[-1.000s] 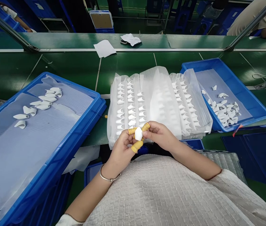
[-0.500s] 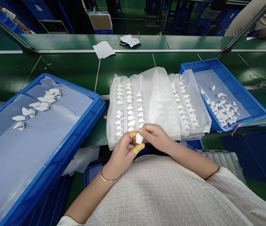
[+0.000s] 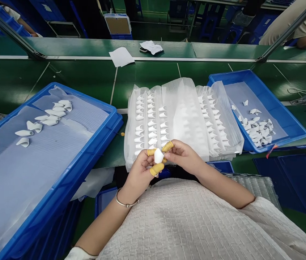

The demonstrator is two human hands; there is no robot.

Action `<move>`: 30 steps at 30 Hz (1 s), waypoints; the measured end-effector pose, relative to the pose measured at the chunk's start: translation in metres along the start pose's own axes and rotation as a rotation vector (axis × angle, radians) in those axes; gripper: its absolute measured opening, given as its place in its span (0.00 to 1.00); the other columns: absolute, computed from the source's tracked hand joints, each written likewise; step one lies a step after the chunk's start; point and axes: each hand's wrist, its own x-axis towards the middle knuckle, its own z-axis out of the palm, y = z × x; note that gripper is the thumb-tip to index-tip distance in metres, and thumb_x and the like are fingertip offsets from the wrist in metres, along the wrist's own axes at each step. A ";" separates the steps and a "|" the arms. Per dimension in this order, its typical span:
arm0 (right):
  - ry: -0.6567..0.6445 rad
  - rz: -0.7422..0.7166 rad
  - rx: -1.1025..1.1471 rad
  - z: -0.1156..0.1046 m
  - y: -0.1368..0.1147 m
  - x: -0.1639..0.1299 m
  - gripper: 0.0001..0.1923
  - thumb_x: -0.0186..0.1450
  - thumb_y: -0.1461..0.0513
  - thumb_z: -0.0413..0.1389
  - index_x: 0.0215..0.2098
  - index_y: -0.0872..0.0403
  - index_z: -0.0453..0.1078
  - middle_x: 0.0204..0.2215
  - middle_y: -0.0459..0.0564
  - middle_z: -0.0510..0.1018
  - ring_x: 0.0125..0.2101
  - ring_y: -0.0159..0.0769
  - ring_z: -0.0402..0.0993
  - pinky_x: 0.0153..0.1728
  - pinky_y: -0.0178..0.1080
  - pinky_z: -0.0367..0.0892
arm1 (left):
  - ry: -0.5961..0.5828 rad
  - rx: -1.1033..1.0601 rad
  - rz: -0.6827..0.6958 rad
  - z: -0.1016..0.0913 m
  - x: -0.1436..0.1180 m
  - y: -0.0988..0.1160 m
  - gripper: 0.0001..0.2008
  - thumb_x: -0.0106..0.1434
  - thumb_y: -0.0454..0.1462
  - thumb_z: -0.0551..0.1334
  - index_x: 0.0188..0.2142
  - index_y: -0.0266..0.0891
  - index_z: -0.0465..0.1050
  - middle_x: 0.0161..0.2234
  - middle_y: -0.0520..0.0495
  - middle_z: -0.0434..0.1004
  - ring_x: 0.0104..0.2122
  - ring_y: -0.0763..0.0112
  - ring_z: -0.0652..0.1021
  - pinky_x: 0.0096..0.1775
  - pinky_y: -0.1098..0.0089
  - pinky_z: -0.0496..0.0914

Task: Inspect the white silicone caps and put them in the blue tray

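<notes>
A small, smooth white hollow piece (image 3: 158,156) with a pointed end is between my two hands, over the near edge of the packing sheet. My left hand (image 3: 141,169) grips it between finger and thumb, both in yellow finger cots. From the right, my right hand (image 3: 181,156) has its thumb and a finger at the piece's edge; its cotted index finger is lifted a little away. Just beyond my hands lies a translucent packing sheet (image 3: 190,119), with rows of similar white pieces in its pockets.
To the left, a lined blue tray (image 3: 88,99) holds several larger-looking white pieces (image 3: 50,117). Another blue tray (image 3: 280,103) on the right holds a pile of white pieces (image 3: 258,130). Paper (image 3: 122,57) lies at the bench's back edge. Metal struts (image 3: 285,32) slant up on both sides.
The white piece has turned and shifted slightly left and up in my left fingers. My right index finger has lifted from its pinch. The view has moved slightly.
</notes>
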 end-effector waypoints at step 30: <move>-0.021 -0.031 -0.057 0.010 -0.008 -0.001 0.09 0.64 0.56 0.63 0.35 0.53 0.71 0.32 0.45 0.75 0.35 0.33 0.73 0.41 0.39 0.69 | 0.097 0.142 0.083 0.001 -0.010 0.012 0.16 0.56 0.41 0.71 0.40 0.39 0.70 0.29 0.52 0.74 0.28 0.74 0.71 0.29 0.74 0.68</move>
